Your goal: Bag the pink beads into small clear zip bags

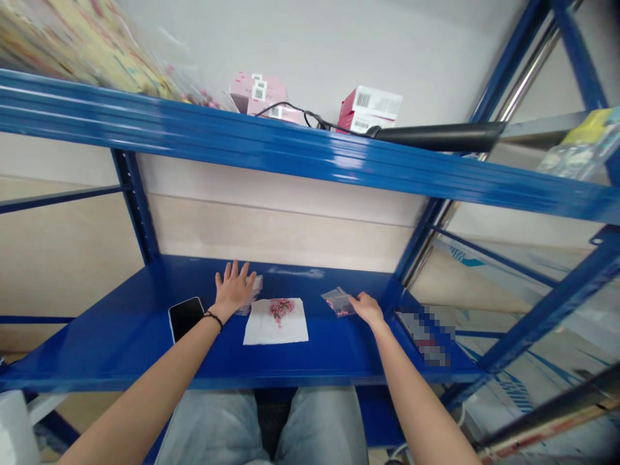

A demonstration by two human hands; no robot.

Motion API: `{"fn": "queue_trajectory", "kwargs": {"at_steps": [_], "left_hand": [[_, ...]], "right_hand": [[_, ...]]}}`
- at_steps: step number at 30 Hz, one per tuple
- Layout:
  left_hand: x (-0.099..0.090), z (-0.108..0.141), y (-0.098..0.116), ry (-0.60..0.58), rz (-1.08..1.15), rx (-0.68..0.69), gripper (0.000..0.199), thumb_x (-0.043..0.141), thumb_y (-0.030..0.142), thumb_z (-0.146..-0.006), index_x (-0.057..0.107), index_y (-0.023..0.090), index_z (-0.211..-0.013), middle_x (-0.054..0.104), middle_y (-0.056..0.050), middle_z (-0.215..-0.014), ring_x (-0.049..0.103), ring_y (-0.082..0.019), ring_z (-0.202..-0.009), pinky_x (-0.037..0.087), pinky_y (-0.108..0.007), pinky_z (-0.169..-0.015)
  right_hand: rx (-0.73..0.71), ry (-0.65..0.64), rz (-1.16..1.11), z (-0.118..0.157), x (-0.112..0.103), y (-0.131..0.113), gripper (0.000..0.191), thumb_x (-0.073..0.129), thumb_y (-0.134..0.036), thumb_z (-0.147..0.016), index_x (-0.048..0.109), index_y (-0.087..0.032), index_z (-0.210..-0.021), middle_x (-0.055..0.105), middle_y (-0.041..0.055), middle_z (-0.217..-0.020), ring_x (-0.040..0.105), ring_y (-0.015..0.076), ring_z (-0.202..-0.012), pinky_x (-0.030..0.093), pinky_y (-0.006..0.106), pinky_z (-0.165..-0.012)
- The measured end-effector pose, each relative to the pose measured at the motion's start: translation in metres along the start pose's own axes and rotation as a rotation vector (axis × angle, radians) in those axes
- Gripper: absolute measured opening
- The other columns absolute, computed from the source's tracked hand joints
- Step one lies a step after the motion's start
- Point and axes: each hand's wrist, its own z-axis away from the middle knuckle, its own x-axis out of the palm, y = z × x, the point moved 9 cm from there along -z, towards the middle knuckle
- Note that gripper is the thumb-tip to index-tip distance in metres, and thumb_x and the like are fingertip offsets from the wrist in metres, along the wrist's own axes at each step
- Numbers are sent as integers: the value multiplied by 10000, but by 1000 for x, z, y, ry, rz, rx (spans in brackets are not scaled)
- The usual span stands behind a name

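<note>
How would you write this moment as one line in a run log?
left hand: spread over clear plastic | right hand: holding bag | paper: between hands, pink pieces on it | phone: left of paper

Head-worn view, forward and downward, seemingly near

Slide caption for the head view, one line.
Right hand holding a clear bag of pink bits, left hand over clear plastic, white paper with pink pile between.

Phone (pixel 186 318) below, pink boxes (pixel 265 97) above
</note>
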Motion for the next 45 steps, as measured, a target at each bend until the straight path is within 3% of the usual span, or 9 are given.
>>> {"fn": "queue_trajectory", "kwargs": {"at_steps": [4,8,14,18,21,25,30,38,45], "left_hand": [[-49,25,29,126,165,141,428,487,357,-964,596,182,-1339,504,-176,-1495,454,-364,-1363,329,-588,-1119],[-86,96,66,118,473,396,293,524,209,-911,655,202,-1173,660,-118,-1237,563,-303,-1185,427,-485,-1054],[-77,206,101,-238,909,339,197,547,179,-950,691,247,-1066,703,-59,-1039,647,-217,-975,511,-322,-887],[-62,238,109,-322,1080,263,224,561,233,-977,657,245,-1179,713,-53,-1012,672,-183,-888,526,-277,-830],[-49,242,104,-335,1212,169,164,550,303,-998,662,210,-1075,732,-65,-968,692,-182,-846,537,-265,-782],[-38,239,98,-349,1293,108,225,530,365,-1008,647,185,-941,718,-54,-841,693,-170,-748,538,-243,-702],[-44,232,93,-305,1212,87,289,513,408,-1009,674,188,-911,711,-44,-807,691,-176,-757,547,-244,-714],[-82,199,101,-163,982,183,253,544,362,-989,749,233,-1063,764,-80,-1062,707,-230,-980,542,-311,-893],[-95,173,100,-175,1045,127,243,601,372,-947,770,199,-965,780,-67,-932,719,-209,-833,548,-263,-759]], "right_hand": [[-34,-70,-146,8,1,3,130,644,-251,-775,694,-164,-693,714,84,-735,680,245,-788,433,277,-667],[-97,-69,-320,35,-6,-10,156,603,-305,-799,672,-176,-747,658,26,-659,626,195,-684,410,260,-618],[-331,-96,-933,148,-1,-65,273,642,-460,-852,625,-188,-831,575,-12,-692,491,138,-616,362,244,-587],[-419,-259,-1070,235,35,-105,334,652,-521,-887,617,-196,-818,567,-3,-733,519,154,-687,402,249,-641],[-419,-395,-1100,267,65,-121,387,621,-571,-902,620,-194,-817,558,-7,-691,516,146,-636,395,242,-593],[-365,-525,-1178,268,83,-126,423,627,-594,-896,654,-177,-828,572,-1,-634,522,137,-568,399,238,-542],[-384,-563,-1206,262,66,-131,424,666,-597,-863,705,-179,-802,655,44,-714,591,168,-629,464,255,-570],[-479,-370,-1022,232,37,-141,379,637,-549,-886,712,-179,-859,612,15,-679,533,149,-592,411,239,-530],[-625,-261,-916,225,12,-171,271,618,-395,-911,660,-180,-753,578,-5,-647,488,135,-599,351,232,-547]]}}
